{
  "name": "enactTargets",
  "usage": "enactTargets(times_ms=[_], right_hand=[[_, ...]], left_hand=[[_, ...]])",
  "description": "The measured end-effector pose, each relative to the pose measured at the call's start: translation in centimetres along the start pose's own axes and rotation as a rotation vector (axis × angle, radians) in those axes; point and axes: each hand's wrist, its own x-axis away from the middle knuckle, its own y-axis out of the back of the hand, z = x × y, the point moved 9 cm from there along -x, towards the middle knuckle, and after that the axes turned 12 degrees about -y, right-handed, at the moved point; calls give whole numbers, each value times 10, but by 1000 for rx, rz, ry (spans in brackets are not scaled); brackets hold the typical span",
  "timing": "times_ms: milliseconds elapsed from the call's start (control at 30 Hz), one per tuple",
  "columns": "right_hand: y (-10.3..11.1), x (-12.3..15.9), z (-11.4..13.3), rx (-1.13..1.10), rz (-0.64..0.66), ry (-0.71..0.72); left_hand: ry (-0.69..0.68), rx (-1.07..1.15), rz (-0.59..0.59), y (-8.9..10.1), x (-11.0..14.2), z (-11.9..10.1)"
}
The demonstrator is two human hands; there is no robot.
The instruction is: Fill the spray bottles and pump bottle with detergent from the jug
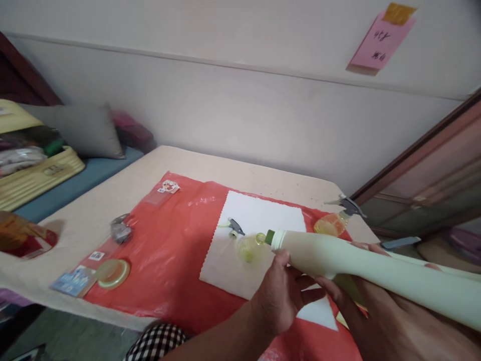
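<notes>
A large pale green jug [376,271] lies almost level in the air, its mouth towards the left. My left hand [280,296] supports it from below near the neck, thumb against its side. Around the jug's body, further right, is my right hand [376,311], its palm partly hidden. Just left of the jug's mouth, a clear yellow spray bottle [246,249] without its head stands on a white sheet [221,265]. Its trigger spray head [235,228] rests beside it. I cannot tell whether liquid is flowing from the jug.
A red plastic sheet [169,240] covers much of the table. At the right stands another spray bottle [330,224] with amber liquid. A round lidded container [112,273], a blue packet [74,281] and a grey bundle [121,230] lie left. A wall [240,110] rises behind.
</notes>
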Motion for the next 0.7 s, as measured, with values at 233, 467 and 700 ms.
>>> enactTargets(times_ms=[233, 467, 700], right_hand=[[-4, 6, 1, 71, -12, 71], [-3, 4, 0, 80, -41, 80], [-6, 7, -4, 56, -23, 76]], left_hand=[[6, -1, -17, -1, 0, 0], [9, 1, -13, 0, -1, -1], [4, 12, -7, 1, -2, 1]])
